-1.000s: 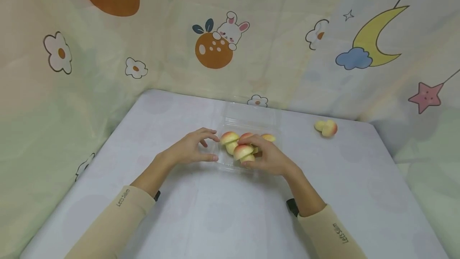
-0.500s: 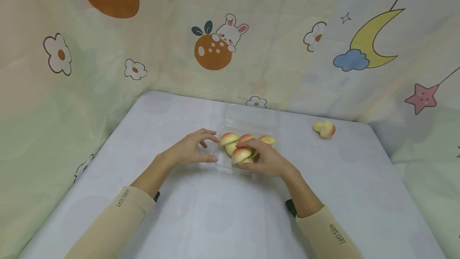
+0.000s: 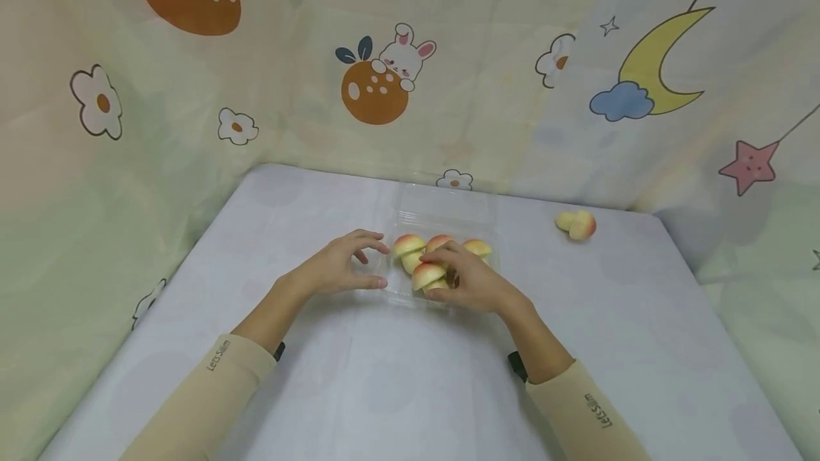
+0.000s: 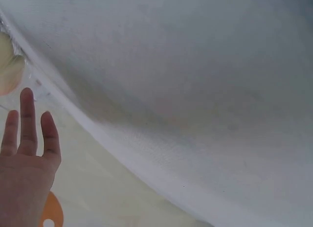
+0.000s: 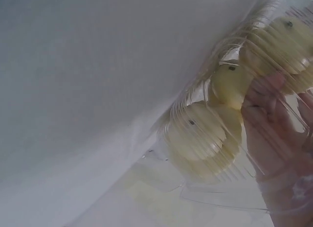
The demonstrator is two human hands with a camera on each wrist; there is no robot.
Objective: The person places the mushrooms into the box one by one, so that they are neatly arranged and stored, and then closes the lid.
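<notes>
A clear plastic box (image 3: pixel 400 286) lies on the table with several mushrooms in it, yellow with red-tinged caps. My right hand (image 3: pixel 477 280) holds one mushroom (image 3: pixel 426 275) between thumb and fingers at the box's front middle. Behind it sit a left mushroom (image 3: pixel 408 245), a middle one (image 3: pixel 438 242) and a right one (image 3: pixel 477 247), partly hidden by my hand. At the box's left side is my left hand (image 3: pixel 333 262), thumb and fingers apart, fingertips at the wall; whether they touch it I cannot tell. The right wrist view shows my right hand (image 5: pixel 274 134) through clear plastic.
The box's clear lid (image 3: pixel 446 203) lies folded back toward the rear edge. One more mushroom (image 3: pixel 576 225) lies on the white table (image 3: pixel 384 383) at the back right. A printed cloth (image 3: pixel 288 55) hangs behind the table.
The mushroom in my right hand has shifted slightly left and lower in the box. My left hand keeps its place beside the box. The head view has drifted a little.
</notes>
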